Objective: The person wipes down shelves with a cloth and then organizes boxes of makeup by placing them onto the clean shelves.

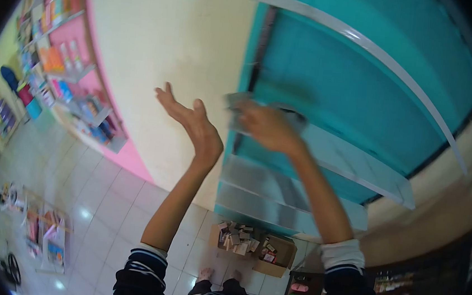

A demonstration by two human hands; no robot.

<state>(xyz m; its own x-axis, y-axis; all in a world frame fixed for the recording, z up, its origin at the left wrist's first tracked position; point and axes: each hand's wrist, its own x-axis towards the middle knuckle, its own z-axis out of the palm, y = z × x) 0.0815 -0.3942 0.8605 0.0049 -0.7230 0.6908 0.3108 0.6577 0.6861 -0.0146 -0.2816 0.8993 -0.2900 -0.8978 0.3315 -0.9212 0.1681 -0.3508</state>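
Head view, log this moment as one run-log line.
left hand: open, by cream wall | right hand: holding grey cloth, blurred | location: teal-backed shelves

Two boxes (252,247) sit side by side on the floor (173,223), just below the low shelves (276,199) on the wall (201,26).

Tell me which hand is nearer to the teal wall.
Right. The right hand holds a grey cloth by the teal wall; the left hand is open, farther left, before the cream wall.

Head-worn view, facing forward-down (edges perhaps warped)
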